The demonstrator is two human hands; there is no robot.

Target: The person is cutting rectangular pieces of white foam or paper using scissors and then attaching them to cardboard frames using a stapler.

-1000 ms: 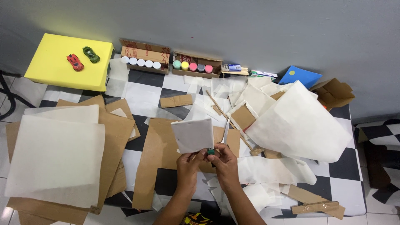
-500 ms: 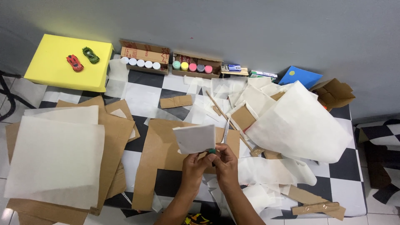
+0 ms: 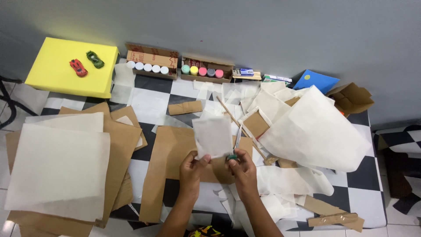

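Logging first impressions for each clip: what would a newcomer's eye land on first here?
Probably the two hands at bottom centre: the left hand holds up a small white paper sheet while the right hand grips green-handled scissors at its edge. Next, the bright yellow block at top left, carrying a red toy car and a green toy car. Brown cardboard and white paper cover the checkered surface.

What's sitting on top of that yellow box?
Two toy cars rest on the yellow box: a red car and a green car. Whatever is inside the box cannot be seen.
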